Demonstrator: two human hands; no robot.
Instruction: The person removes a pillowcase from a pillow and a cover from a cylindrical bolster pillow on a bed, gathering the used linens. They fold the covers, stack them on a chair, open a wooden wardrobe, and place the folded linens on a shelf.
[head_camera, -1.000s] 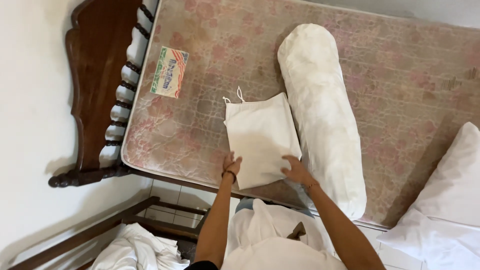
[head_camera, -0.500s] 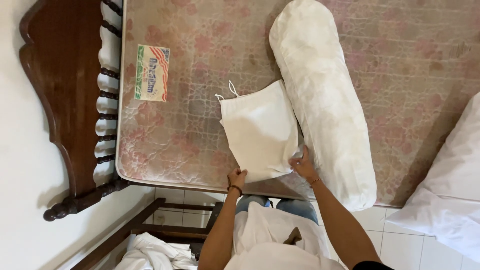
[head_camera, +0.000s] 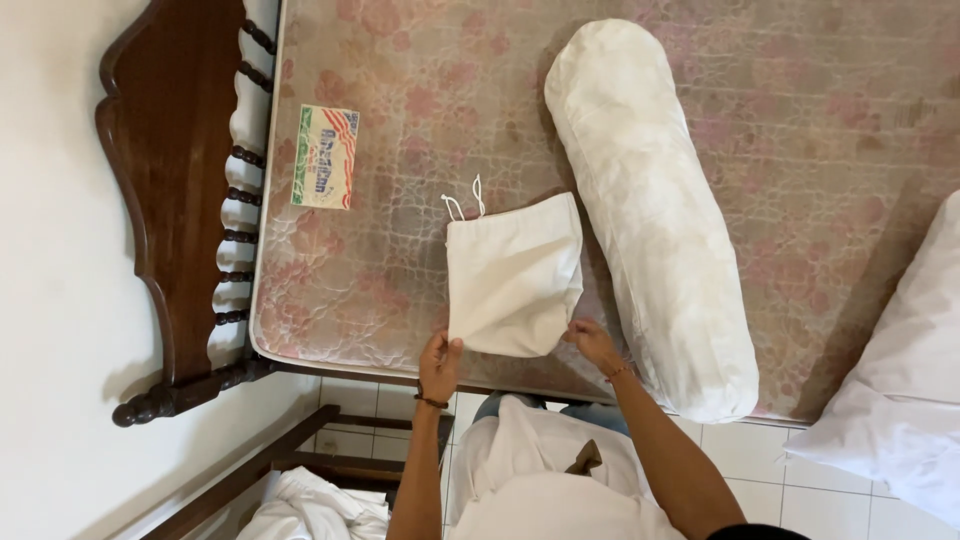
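A folded white cloth cover (head_camera: 512, 275) with two thin ties at its far end lies on the bare pink patterned mattress (head_camera: 400, 150). My left hand (head_camera: 440, 365) pinches its near left corner at the mattress edge. My right hand (head_camera: 592, 343) grips its near right corner, with the near edge slightly lifted. Right beside the cover lies a long white bolster (head_camera: 650, 215), touching its right side.
A dark wooden headboard (head_camera: 170, 200) stands at the left against a white wall. A white pillow (head_camera: 900, 380) sits at the right edge. Crumpled white cloth (head_camera: 315, 505) lies in a wooden frame on the tiled floor, lower left.
Both hands slid back from the top of the cover to its near corners and took hold of them. The view shifted towards the headboard.
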